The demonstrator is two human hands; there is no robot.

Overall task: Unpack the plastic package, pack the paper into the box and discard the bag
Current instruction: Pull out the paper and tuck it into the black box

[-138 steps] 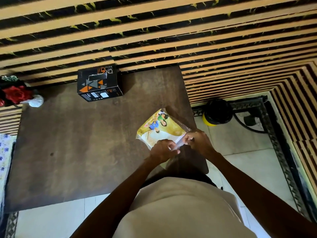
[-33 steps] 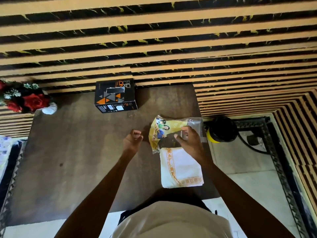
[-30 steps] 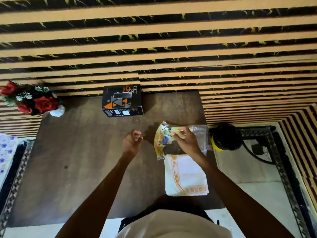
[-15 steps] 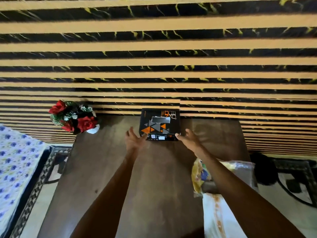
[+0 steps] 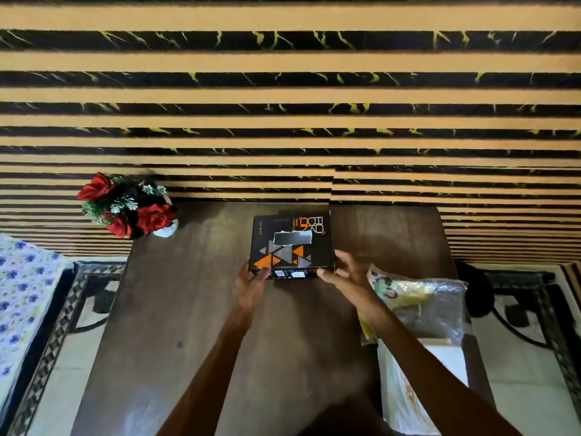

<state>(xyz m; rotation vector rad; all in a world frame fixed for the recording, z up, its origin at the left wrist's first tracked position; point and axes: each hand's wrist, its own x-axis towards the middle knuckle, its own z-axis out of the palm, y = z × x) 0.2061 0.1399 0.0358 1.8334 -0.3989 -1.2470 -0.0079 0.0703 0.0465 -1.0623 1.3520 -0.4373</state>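
So both hands are on the black box [image 5: 292, 245] with the orange and grey triangles, which sits toward the far edge of the dark wooden surface [image 5: 188, 309], close to the striped wall. The left hand [image 5: 251, 280] is clamped on the near left corner, thumb on top. The right hand [image 5: 342, 273] has its fingers spread apart around the near right corner, touching the edge, though I can't tell if it's really gripping. The box looks closed, with a torn silvery patch on its lid.

Off to the right, the clear plastic bag [image 5: 421, 297] with the yellow cartoon print lies crumpled on the surface, just beside the right forearm. The white paper [image 5: 405, 385] with orange trim lies right below it, nearer the person, partly hidden by the arm.

A vase of red flowers [image 5: 129, 207] stands at the far left corner of the surface.
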